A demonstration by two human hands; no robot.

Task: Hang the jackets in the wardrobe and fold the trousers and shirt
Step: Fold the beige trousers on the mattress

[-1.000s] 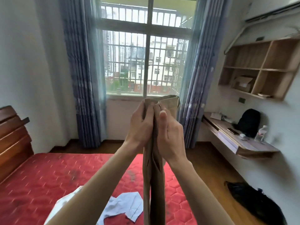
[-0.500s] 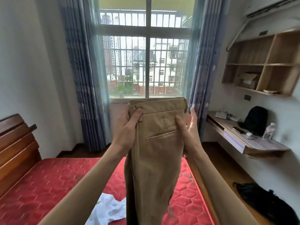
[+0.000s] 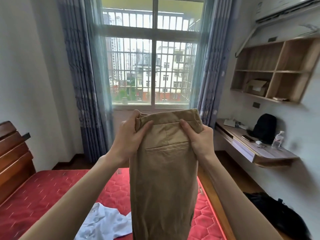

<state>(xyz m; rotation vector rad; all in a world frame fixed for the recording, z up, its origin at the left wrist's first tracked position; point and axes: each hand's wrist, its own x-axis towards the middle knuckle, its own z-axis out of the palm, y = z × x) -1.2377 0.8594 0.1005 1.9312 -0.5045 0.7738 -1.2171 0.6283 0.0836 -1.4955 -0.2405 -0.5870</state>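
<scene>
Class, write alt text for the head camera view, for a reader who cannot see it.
Two bare hands hold tan trousers up by the waistband, left hand and right hand each gripping a top corner, legs hanging over a red mattress. A white shirt lies crumpled on the mattress. Behind are a barred window, blue curtains and a wall desk.

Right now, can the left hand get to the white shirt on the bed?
Probably not yet. The left hand and right hand both grip the waistband of the tan trousers, held up in the air. The white shirt lies below, uncovered, once that hand lets go.
</scene>
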